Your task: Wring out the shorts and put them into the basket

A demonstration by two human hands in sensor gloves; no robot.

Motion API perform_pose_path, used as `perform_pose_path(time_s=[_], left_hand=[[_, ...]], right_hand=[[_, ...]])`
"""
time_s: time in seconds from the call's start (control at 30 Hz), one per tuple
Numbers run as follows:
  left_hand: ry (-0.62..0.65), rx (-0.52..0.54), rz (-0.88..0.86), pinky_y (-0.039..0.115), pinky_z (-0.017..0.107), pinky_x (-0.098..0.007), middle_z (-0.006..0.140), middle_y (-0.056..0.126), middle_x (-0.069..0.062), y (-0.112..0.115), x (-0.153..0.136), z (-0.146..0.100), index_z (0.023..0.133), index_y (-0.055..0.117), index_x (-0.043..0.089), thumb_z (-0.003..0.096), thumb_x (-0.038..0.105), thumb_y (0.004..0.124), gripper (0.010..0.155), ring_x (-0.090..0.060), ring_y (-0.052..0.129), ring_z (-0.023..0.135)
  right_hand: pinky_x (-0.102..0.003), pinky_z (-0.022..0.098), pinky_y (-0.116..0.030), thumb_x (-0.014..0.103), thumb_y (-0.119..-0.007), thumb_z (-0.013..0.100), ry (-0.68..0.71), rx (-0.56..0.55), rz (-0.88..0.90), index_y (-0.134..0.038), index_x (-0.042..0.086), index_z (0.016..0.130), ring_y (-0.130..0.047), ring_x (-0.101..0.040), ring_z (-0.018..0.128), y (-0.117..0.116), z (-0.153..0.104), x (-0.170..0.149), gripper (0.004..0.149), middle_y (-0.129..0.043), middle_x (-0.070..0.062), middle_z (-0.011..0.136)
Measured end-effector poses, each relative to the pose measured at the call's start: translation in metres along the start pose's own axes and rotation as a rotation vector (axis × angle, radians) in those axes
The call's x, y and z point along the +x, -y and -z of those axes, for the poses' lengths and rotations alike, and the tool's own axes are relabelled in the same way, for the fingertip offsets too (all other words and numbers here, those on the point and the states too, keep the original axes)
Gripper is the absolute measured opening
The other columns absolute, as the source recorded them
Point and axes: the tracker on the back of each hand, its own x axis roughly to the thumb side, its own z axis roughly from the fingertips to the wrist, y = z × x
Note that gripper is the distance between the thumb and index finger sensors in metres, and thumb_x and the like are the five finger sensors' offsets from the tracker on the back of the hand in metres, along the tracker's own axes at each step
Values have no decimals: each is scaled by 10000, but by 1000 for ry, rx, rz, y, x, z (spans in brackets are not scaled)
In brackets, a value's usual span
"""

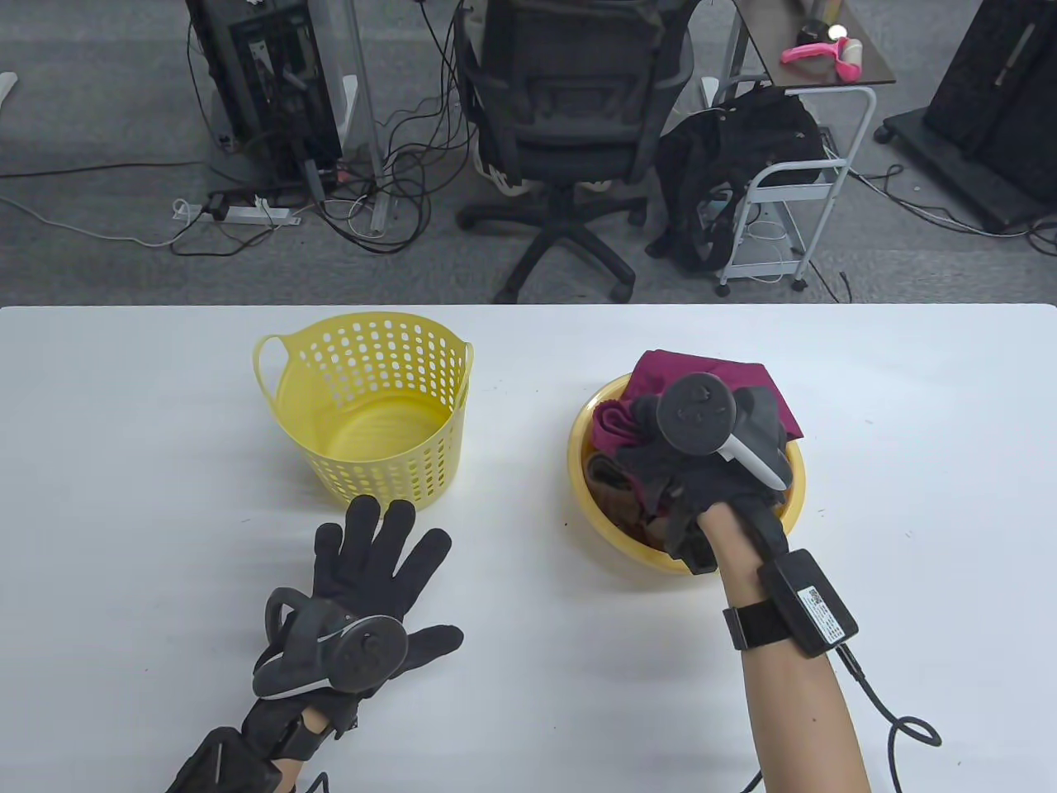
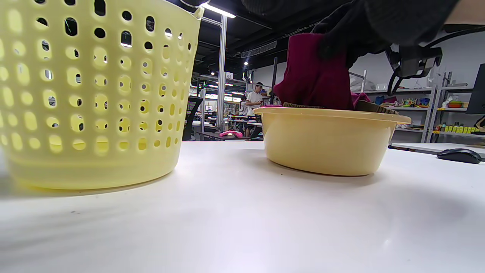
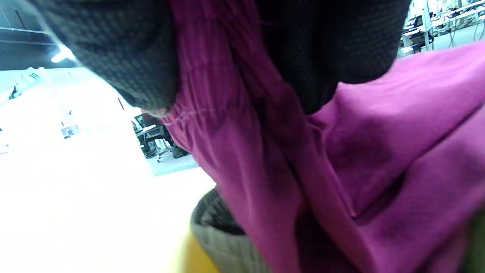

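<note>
Magenta shorts (image 1: 661, 372) lie bunched in a yellow basin (image 1: 582, 429) at centre right, partly raised over its rim. My right hand (image 1: 702, 450) grips the shorts (image 3: 360, 159) from above, and the gloved fingers (image 3: 125, 57) curl round the fabric in the right wrist view. In the left wrist view the shorts (image 2: 314, 76) stand above the basin (image 2: 326, 140). My left hand (image 1: 372, 570) lies flat on the table with its fingers spread, just in front of the empty yellow basket (image 1: 367, 405). That perforated basket (image 2: 87, 94) fills the left of the left wrist view.
A brown ribbed garment (image 1: 615, 496) also lies in the basin under the shorts. Beyond the table's far edge are an office chair (image 1: 570, 124), cables and a white cart (image 1: 793, 182). A computer mouse (image 2: 458, 155) sits on a table to the right.
</note>
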Motion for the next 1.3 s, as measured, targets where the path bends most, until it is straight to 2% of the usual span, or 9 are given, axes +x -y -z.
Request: perform_pose_path(time_s=[0.37,0.73,1.3], left_hand=[[-18,6,-7,286,631,-846,1251,232,-320,-2,-5,-1,1189,355,218,476,732,699,944,-696,206,1080],[-34,3,-15,287,632,-846,1252,233,-314,-3,-7,-1,1189,355,219,475,732,699,943,-693,207,1082],[-40,5,-18,287,632,-846,1252,233,-315,-4,-10,-1,1188,355,223,476,731,700,941,-692,208,1083]], right_hand=[[-474,511,-833,472,-892,482,5,-31,98,-691,44,963,-949,-375,658,20,-9,13,675,-834,-201,854],[-471,504,-835,478,-887,490,11,-81,305,-695,37,961,-953,-372,644,47,-18,23,674,-840,-206,841],[-459,490,-840,499,-880,505,55,-114,589,-705,32,952,-960,-357,619,73,-24,43,670,-853,-202,816]])
